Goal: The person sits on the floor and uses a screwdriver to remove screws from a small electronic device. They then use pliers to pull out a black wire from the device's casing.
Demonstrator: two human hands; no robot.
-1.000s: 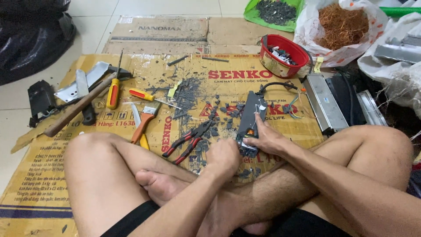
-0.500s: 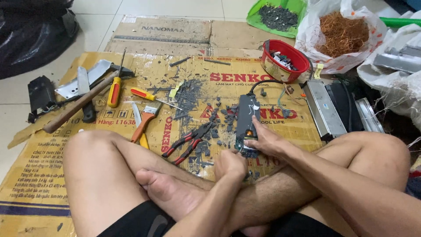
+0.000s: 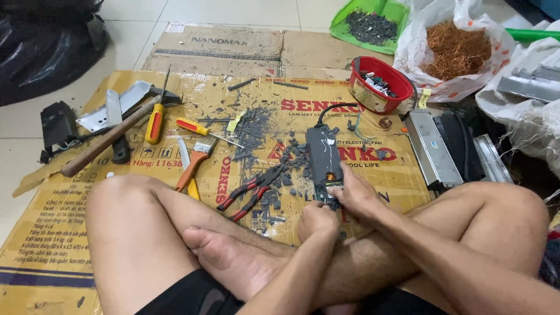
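Black and narrow, the circuit board (image 3: 324, 157) lies flat on the cardboard sheet (image 3: 70, 233) before the crossed legs. The right hand (image 3: 354, 195) presses fingers down on its near end; the left hand (image 3: 317, 220) is curled shut at that edge, its grip's contents hidden. Red pliers (image 3: 252, 191) lie just left.

Bright, even indoor light from above, casting only soft, short shadows beneath the tools and legs, with mild glare on pale floor tiles (image 3: 17, 140) and sharp focus throughout, slight wide-angle stretching at edges.
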